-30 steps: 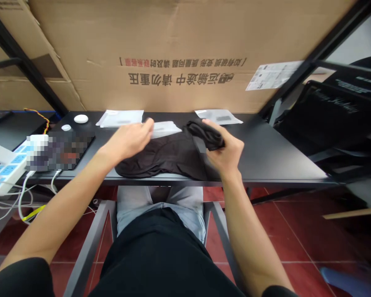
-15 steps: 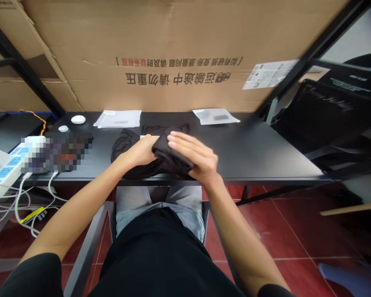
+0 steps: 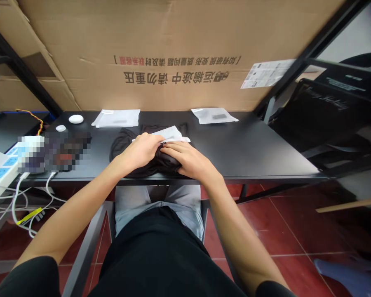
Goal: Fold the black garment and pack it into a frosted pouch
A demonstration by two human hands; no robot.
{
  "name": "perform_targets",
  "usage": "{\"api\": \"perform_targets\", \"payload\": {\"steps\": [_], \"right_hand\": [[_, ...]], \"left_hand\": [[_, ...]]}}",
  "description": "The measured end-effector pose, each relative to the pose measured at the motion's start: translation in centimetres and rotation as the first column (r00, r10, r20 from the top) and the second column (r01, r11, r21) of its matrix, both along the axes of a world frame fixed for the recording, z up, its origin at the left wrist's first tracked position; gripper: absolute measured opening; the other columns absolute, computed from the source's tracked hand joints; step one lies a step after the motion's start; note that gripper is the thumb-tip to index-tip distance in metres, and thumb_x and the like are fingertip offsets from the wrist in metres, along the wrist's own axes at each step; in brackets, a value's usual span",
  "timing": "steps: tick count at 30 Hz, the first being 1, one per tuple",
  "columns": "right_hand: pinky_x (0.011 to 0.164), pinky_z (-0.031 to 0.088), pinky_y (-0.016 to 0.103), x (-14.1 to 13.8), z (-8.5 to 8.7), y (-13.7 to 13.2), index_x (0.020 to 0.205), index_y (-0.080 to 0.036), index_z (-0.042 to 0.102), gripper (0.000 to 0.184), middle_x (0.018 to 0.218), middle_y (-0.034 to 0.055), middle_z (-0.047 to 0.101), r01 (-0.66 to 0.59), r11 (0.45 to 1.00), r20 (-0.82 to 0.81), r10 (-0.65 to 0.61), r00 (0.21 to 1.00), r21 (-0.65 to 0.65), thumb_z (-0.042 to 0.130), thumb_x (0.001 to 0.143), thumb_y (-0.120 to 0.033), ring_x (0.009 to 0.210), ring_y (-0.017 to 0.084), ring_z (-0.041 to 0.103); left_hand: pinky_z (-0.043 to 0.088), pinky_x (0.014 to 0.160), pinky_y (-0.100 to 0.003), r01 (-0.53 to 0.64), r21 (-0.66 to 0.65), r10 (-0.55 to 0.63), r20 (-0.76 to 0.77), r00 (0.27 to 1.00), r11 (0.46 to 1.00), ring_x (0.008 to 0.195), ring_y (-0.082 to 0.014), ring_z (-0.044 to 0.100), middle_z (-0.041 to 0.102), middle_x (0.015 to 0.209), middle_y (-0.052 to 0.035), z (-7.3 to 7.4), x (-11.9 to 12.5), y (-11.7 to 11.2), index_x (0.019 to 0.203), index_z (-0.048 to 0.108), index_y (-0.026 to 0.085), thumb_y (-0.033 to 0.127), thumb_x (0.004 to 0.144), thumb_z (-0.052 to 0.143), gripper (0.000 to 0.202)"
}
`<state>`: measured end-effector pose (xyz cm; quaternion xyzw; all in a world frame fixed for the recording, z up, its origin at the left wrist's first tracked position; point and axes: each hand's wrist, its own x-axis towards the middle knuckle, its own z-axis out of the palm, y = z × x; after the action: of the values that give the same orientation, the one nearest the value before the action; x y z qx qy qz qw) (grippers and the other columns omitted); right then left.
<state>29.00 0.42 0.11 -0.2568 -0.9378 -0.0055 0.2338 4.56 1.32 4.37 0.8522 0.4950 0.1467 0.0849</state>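
A folded bundle of black cloth (image 3: 167, 163) lies under my hands at the table's front edge. My left hand (image 3: 145, 149) is closed on a whitish plastic bag (image 3: 170, 133), pinching its near side between thumb and fingers. Part of the bag sticks out beyond the hands; the rest is hidden by them. My right hand (image 3: 190, 160) curls over the folded black cloth, its fingertips close to the bag's edge. More loose black cloth (image 3: 120, 142) spreads out on the left and behind the hands.
Two flat whitish packets (image 3: 116, 118) (image 3: 214, 115) lie along the back, before a large cardboard box (image 3: 173, 37). To the left are a white oval case (image 3: 76, 119), a small white lid-like piece (image 3: 61, 128), a blurred-out item (image 3: 64, 152) and a power strip (image 3: 3, 173) with cables.
My right hand has lowered the folded black cloth toward the left hand, and its fingers now lie over it. More of the white bag shows, raised above both hands.
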Motion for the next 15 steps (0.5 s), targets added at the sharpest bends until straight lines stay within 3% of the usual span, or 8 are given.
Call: {"api": "perform_targets", "payload": {"steps": [3,6,9,12,15], "right_hand": [[0.122,0.054,0.060,-0.1,0.3,0.0,0.160,-0.021,0.062,0.089,0.161,0.0179,0.069,0.085,0.996,0.026,-0.085,0.996,0.018,0.060,0.076,0.009,0.153,0.038,0.060],[0.118,0.054,0.059,-0.1,0.8,-0.3,0.162,-0.019,0.060,0.088,0.155,0.0193,0.071,0.214,0.976,0.015,-0.215,0.976,0.043,0.062,0.078,0.008,0.147,0.040,0.063],[0.118,0.051,0.055,-0.6,1.0,-0.8,0.162,-0.021,0.061,0.083,0.156,0.0180,0.071,0.335,0.939,-0.032,-0.333,0.942,0.081,0.061,0.084,0.007,0.146,0.038,0.063],[0.121,0.046,0.057,-1.4,0.9,-1.1,0.159,-0.024,0.065,0.076,0.154,0.0174,0.073,0.464,0.877,-0.032,-0.464,0.885,0.121,0.058,0.089,0.006,0.149,0.039,0.060],[0.122,0.043,0.065,-2.0,0.9,-1.3,0.157,-0.024,0.068,0.073,0.152,0.0195,0.074,0.561,0.819,0.030,-0.568,0.823,0.121,0.062,0.090,0.003,0.149,0.044,0.058]], "left_hand": [[0.059,0.106,-0.039,-0.031,0.091,0.046,-0.164,0.985,0.995,0.123,-0.0296,0.075,0.082,0.125,-0.0131,0.6,0.6,-1.2,0.141,0.077,0.022,0.006,0.105,0.046,0.050],[0.061,0.111,-0.045,-0.101,0.181,0.140,-0.218,0.966,0.978,0.139,-0.0346,0.067,0.079,0.136,-0.0163,0.7,1.3,-2.1,0.139,0.075,0.017,0.008,0.105,0.048,0.045],[0.065,0.110,-0.049,-0.160,0.201,0.203,-0.217,0.955,0.966,0.143,-0.0381,0.064,0.074,0.149,-0.0197,0.4,2.2,-2.9,0.139,0.075,0.013,0.015,0.108,0.049,0.040],[0.066,0.113,-0.051,-0.174,0.227,0.218,-0.188,0.958,0.958,0.157,-0.0395,0.054,0.058,0.172,-0.0218,0.0,3.2,-3.6,0.152,0.070,0.011,0.018,0.112,0.046,0.047],[0.065,0.116,-0.052,-0.181,0.251,0.222,-0.147,0.964,0.951,0.168,-0.0394,0.041,0.043,0.184,-0.0166,-0.4,3.9,-3.9,0.164,0.063,0.017,0.020,0.114,0.045,0.053]]}}
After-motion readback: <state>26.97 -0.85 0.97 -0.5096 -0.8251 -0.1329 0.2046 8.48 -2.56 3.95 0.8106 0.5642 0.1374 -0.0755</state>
